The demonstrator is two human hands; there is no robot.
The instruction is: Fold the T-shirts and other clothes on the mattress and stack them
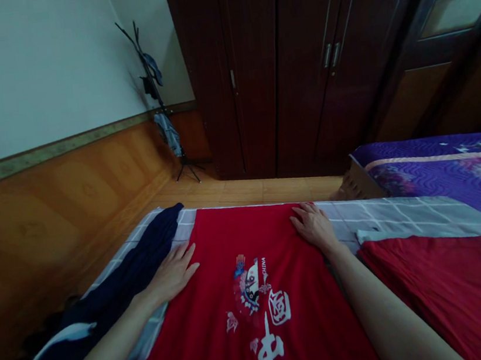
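Note:
A red T-shirt [212, 237] with a colourful opera-mask print, white characters and the word CHINA lies spread out in front of me. Its near end runs out of the bottom of the view. My left hand [177, 271] rests on its left edge, fingers apart and stretched toward the cloth. On the far right corner lies my right hand [314, 224], flat, with its fingers extended over the edge. Neither hand grips anything. Dark blue clothing [143, 252] lies left of the shirt, beside my left forearm. Right of my right forearm is a folded red garment [448, 276].
A grey-and-white checked cloth [404, 208] covers the surface under the clothes. To the right is a bed with a purple cover [443, 168]. Beyond stand a dark wooden wardrobe [253, 72] and a coat rack [161, 96] with caps and cloth hanging on it.

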